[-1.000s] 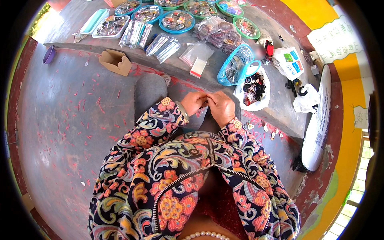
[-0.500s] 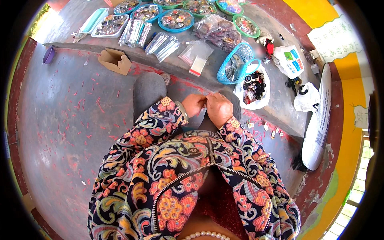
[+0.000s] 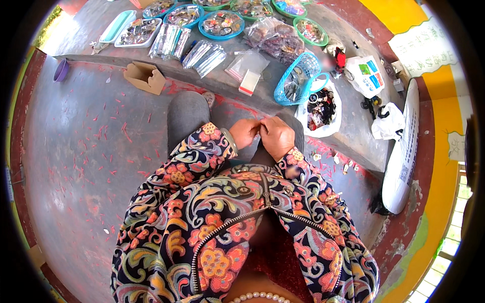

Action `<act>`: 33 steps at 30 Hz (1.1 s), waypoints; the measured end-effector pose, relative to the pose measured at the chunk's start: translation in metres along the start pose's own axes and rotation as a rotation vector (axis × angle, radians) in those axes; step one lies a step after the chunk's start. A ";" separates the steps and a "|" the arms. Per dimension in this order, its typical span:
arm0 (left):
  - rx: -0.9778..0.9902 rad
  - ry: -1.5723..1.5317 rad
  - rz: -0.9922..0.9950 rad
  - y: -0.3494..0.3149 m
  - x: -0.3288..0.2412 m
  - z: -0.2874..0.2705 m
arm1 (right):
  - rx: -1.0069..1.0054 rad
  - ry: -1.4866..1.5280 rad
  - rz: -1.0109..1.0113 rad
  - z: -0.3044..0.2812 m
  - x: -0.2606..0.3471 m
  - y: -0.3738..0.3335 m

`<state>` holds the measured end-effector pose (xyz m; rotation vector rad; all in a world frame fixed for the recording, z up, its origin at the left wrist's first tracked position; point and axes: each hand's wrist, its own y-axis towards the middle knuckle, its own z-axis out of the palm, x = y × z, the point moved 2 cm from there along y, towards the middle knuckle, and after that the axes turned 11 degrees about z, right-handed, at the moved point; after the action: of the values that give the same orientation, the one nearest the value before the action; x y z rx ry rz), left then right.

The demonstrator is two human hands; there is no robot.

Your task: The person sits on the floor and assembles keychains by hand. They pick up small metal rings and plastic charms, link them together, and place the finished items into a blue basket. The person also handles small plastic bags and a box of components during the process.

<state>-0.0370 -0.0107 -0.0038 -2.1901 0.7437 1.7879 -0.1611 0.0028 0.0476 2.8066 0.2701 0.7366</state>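
Note:
Above my knees, my left hand (image 3: 244,132) and my right hand (image 3: 277,137) meet at the fingertips. Both are closed in a pinch, and whatever lies between the fingers is too small or hidden to make out. A bangle (image 3: 230,141) circles my left wrist. Beyond my right hand stands a blue plastic basket (image 3: 297,81) with small packets inside. Beside it, a white plastic bag (image 3: 323,130) lies open around dark small pieces. A small white and red box (image 3: 249,83) rests on the ledge ahead of my hands.
Along the raised concrete ledge (image 3: 227,90) sit round trays (image 3: 221,25) of small items, bundles of clear packets (image 3: 204,58) and a bag of brownish pieces (image 3: 275,40). An open cardboard box (image 3: 145,77) and a purple bowl (image 3: 61,70) stand on the floor, strewn with red scraps. A white sack (image 3: 401,166) leans at right.
My fingers have shifted very slightly while staying pinched together. The things around me stand as before.

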 end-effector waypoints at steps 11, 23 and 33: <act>-0.105 -0.219 0.017 0.000 0.014 0.003 | 0.068 0.398 0.346 0.008 -0.016 0.000; -0.110 0.097 0.127 0.001 0.001 -0.004 | 0.125 0.234 0.277 0.004 -0.010 0.002; -0.059 0.293 0.281 -0.001 0.005 0.001 | 0.057 -0.040 0.145 0.007 -0.002 0.001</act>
<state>-0.0364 -0.0107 -0.0087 -2.5278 1.1245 1.6391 -0.1596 -0.0003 0.0411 2.9155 0.0829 0.7123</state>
